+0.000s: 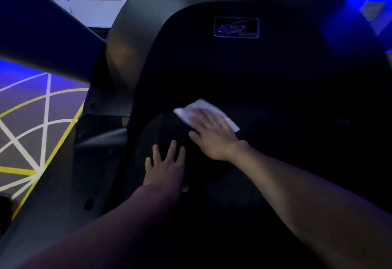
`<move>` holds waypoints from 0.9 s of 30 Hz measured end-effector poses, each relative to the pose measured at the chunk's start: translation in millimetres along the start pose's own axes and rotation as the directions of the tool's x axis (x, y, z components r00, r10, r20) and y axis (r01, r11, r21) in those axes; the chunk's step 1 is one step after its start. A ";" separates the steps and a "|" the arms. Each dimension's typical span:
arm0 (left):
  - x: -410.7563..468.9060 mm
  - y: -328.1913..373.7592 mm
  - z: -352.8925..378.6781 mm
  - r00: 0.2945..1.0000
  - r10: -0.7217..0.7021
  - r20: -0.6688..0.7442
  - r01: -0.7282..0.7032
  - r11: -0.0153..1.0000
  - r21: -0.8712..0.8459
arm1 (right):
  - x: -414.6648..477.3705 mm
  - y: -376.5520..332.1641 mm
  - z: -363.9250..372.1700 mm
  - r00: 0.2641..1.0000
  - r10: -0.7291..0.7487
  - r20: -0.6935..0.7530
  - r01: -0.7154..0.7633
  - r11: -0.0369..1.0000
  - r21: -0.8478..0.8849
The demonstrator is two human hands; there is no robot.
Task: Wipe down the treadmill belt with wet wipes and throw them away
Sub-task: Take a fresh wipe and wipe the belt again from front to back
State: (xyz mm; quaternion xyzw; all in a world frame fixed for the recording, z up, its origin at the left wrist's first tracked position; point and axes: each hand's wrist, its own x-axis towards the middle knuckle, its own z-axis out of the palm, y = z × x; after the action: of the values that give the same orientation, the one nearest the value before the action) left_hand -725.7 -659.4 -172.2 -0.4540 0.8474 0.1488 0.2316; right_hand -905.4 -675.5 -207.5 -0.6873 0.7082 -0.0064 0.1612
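Note:
The black treadmill belt (244,184) fills the lower middle of the view in dim light. A white wet wipe (198,107) lies flat on the belt's front end, just below the motor cover. My right hand (214,135) presses flat on the wipe, fingers spread, covering its near half. My left hand (167,167) rests flat on the belt to the left and nearer to me, fingers apart, holding nothing.
The dark motor cover (233,61) with a logo badge (236,28) rises ahead. A thick upright (46,35) slants across the upper left. The left side rail (70,184) borders the belt. Beyond it is a floor (27,124) with white and yellow lines.

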 end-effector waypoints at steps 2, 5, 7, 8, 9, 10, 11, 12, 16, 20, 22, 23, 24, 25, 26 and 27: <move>1.1 1.9 0.7 0.998 0.048 -0.035 -0.047 0.999 0.026 | -1.9 8.2 1.1 0.982 0.189 -0.029 -0.189 0.982 -0.001; 0.9 4.4 -3.0 0.995 0.095 -0.018 -0.094 0.995 0.027 | -12.3 -7.9 9.6 1.000 0.021 0.023 -0.021 0.999 -0.024; -0.5 7.8 -6.6 0.996 0.088 0.026 -0.088 0.996 0.017 | -21.5 1.6 9.7 0.995 -0.097 0.011 0.098 0.994 -0.049; -0.5 11.6 -8.0 0.996 0.080 0.043 -0.081 0.996 0.024 | -22.8 13.6 7.9 0.999 -0.032 -0.013 0.032 0.999 -0.012; 0.2 16.9 -9.2 0.995 0.067 0.068 -0.069 0.997 0.023 | -25.2 23.8 5.0 0.995 0.096 -0.031 -0.095 0.995 0.030; 0.3 23.2 -9.9 0.994 0.041 0.103 -0.042 0.999 0.003 | -26.0 30.2 4.2 0.976 0.217 -0.033 -0.216 0.976 0.042; 1.3 30.1 -10.1 0.991 0.015 0.136 -0.013 1.000 -0.020 | -26.7 31.9 4.6 0.955 0.296 -0.029 -0.296 0.955 0.020; 3.3 37.5 -10.9 0.987 -0.001 0.161 0.005 1.000 -0.023 | -26.5 30.7 4.6 0.942 0.332 -0.036 -0.333 0.943 -0.017; 5.7 55.5 -7.6 0.983 -0.071 0.167 0.070 0.997 0.012 | -23.8 27.4 -2.3 0.955 0.238 -0.175 -0.244 0.970 -0.011; 7.7 60.5 -7.1 0.994 0.012 0.110 -0.018 0.999 0.050 | -25.9 50.1 4.4 0.986 0.155 -0.054 -0.153 0.988 0.028; 9.9 61.4 -8.2 0.992 0.079 0.095 -0.086 0.994 0.064 | -29.1 66.5 5.6 0.956 0.268 -0.120 -0.265 0.963 0.039; 11.1 63.0 -9.6 0.992 0.088 0.092 -0.095 0.993 0.068 | -32.7 71.3 6.5 0.927 0.340 -0.157 -0.338 0.940 0.041; 11.7 65.4 -11.2 0.992 0.088 0.092 -0.095 0.993 0.071 | -35.7 71.3 7.1 0.909 0.381 -0.169 -0.378 0.924 0.048; 11.7 69.0 -12.6 0.991 0.086 0.098 -0.094 0.993 0.073 | -39.5 67.5 8.3 0.912 0.379 -0.156 -0.375 0.925 0.055; 12.2 72.7 -14.1 0.990 0.085 0.109 -0.094 0.993 0.078 | -42.9 62.8 11.7 0.936 0.325 -0.137 -0.322 0.946 0.047; 12.6 76.3 -15.9 0.989 0.084 0.124 -0.095 0.992 0.089 | -48.1 61.1 14.3 0.964 0.239 -0.114 -0.239 0.971 0.009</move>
State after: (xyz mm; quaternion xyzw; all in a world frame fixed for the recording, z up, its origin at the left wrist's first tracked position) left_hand -799.8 -634.1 -162.2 -0.3944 0.8575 0.1459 0.2963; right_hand -961.2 -622.1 -224.6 -0.5958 0.7940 -0.0247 0.1185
